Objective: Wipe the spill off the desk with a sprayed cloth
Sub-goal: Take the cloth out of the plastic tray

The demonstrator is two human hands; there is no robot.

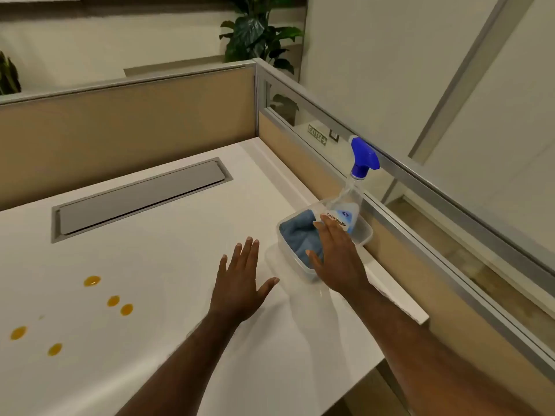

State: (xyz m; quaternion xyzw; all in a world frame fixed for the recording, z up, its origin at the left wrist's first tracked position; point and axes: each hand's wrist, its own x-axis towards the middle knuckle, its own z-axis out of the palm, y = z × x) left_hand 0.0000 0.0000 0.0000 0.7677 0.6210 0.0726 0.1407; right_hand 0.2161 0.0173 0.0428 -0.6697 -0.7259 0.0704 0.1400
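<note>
Several orange drops of spill point(113, 301) lie on the white desk point(168, 265) at the near left. A clear plastic tub point(365, 234) at the desk's right edge holds a folded blue cloth point(297, 232) and a clear spray bottle point(350, 202) with a blue trigger head. My right hand point(338, 256) is spread over the tub, fingers above the cloth and beside the bottle, holding nothing. My left hand point(241, 285) hovers flat and open over the desk, just left of the tub.
A grey cable hatch point(141, 196) is set flush in the desk at the back. Tan partition walls point(126, 127) with metal trim close the back and right sides. Plants point(258, 34) stand behind the partition.
</note>
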